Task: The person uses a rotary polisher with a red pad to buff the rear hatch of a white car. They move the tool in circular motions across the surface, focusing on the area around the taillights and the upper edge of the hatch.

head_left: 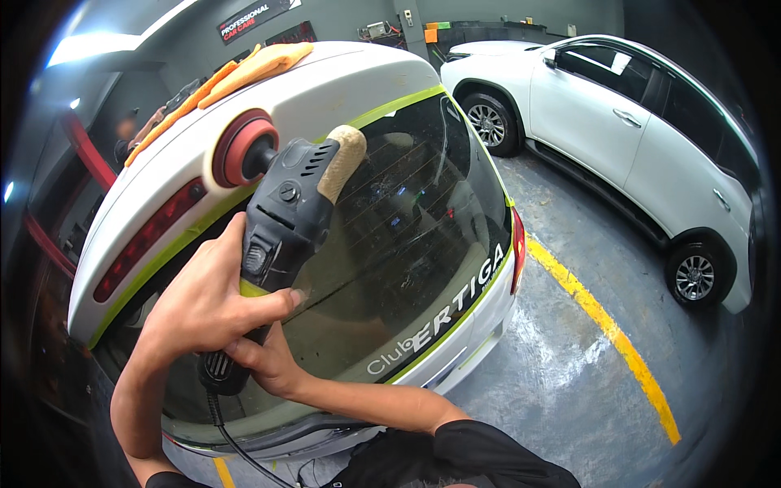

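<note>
While both hands clamp polisher (281, 236), left hand (207, 305) over body, right hand (272, 366) beneath, fingers closed; red pad (240, 148) on white spoiler (342, 85), most of panel unworked.

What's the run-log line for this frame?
hands: left and right grip polisher | pad: on white spoiler | cloths: on top

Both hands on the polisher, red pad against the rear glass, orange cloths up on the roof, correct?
Not quite. The head view shows the red pad pressed on the white spoiler above the rear glass, not on the glass. The rest holds: left hand and right hand both grip the polisher, and the orange cloths lie on the roof.
</note>
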`<move>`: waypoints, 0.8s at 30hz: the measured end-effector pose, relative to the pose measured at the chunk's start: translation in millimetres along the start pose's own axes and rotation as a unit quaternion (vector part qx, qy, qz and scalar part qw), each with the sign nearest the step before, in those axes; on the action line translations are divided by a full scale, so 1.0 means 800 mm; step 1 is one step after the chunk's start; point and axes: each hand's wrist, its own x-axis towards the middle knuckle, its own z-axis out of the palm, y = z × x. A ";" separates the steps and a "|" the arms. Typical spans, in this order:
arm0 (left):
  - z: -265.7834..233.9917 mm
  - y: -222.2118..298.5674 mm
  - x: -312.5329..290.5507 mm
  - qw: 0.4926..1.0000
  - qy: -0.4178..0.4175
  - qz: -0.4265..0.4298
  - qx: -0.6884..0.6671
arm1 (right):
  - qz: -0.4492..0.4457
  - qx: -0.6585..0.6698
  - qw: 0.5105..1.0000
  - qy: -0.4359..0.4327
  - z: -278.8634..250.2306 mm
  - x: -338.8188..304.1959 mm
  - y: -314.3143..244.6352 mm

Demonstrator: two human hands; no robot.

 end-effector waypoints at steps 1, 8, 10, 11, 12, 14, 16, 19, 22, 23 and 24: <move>0.002 0.002 0.007 1.000 0.006 0.011 0.013 | 0.002 0.005 1.000 -0.008 -0.002 0.004 -0.007; 0.008 0.037 0.106 0.991 -0.072 0.010 0.113 | -0.019 0.051 0.998 -0.027 -0.048 0.056 -0.061; 0.016 0.044 0.133 0.991 -0.073 0.018 0.114 | -0.001 0.057 0.998 -0.006 -0.064 0.066 -0.077; 0.020 0.049 0.141 0.992 -0.071 0.017 0.098 | 0.012 0.038 0.999 -0.001 -0.068 0.068 -0.092; 0.020 0.050 0.143 0.994 -0.069 0.016 0.083 | 0.017 0.027 0.999 -0.010 -0.073 0.071 -0.098; 0.024 0.049 0.144 0.996 -0.056 0.027 0.068 | 0.016 -0.001 1.000 -0.018 -0.090 0.075 -0.110; 0.026 0.044 0.130 0.997 -0.045 0.024 0.058 | 0.016 -0.002 0.999 -0.031 -0.085 0.067 -0.102; 0.017 0.020 0.086 0.998 -0.044 -0.010 0.035 | 0.043 0.008 0.999 -0.010 -0.064 0.038 -0.071; 0.016 0.014 0.042 0.998 0.045 0.048 -0.015 | 0.052 -0.035 0.998 -0.011 -0.050 0.015 -0.036; 0.015 0.016 0.030 0.997 0.062 0.029 -0.033 | 0.041 -0.044 0.998 -0.018 -0.041 0.012 -0.033; 0.017 0.015 0.027 0.996 0.081 0.028 -0.039 | 0.041 -0.045 0.998 -0.025 -0.039 0.014 -0.036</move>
